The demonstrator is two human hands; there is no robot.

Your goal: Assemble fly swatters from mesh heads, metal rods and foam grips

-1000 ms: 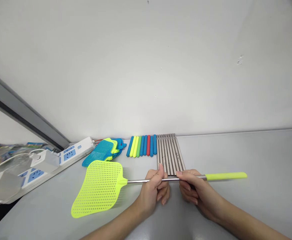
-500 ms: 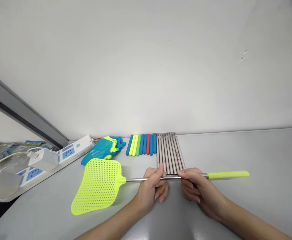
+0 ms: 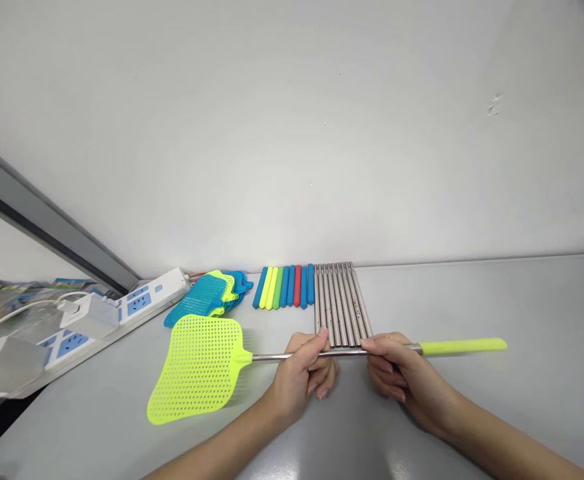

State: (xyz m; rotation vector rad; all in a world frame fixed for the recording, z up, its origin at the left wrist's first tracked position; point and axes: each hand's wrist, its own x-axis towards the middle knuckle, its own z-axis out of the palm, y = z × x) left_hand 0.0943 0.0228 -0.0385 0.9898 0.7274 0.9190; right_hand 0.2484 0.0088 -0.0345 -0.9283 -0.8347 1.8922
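A fly swatter [image 3: 197, 367] with a yellow-green perforated head, a thin metal rod and a yellow-green handle lies crosswise in both hands. My left hand [image 3: 306, 370] grips the rod on the head side, thumb on top. Closed round the rod near the handle, my right hand [image 3: 397, 372] has its thumb and fingers pinching the metal. Just beyond my hands lies a row of metal rods [image 3: 339, 300], side by side. To their left is a row of coloured handles [image 3: 285, 287] in blue, yellow, green and red. Farther left, blue and yellow swatter heads [image 3: 202, 297] are piled up.
A white power strip [image 3: 117, 320] with plugs in it runs along the left of the grey table [image 3: 522, 307]. Behind it are a metal post [image 3: 47, 213] and plastic bags [image 3: 12, 310]. A white wall [image 3: 312, 133] stands at the back.
My right hand has shifted slightly to the right along with the handle, widening the gap between my hands. My left hand stays nearly in place on the rod.
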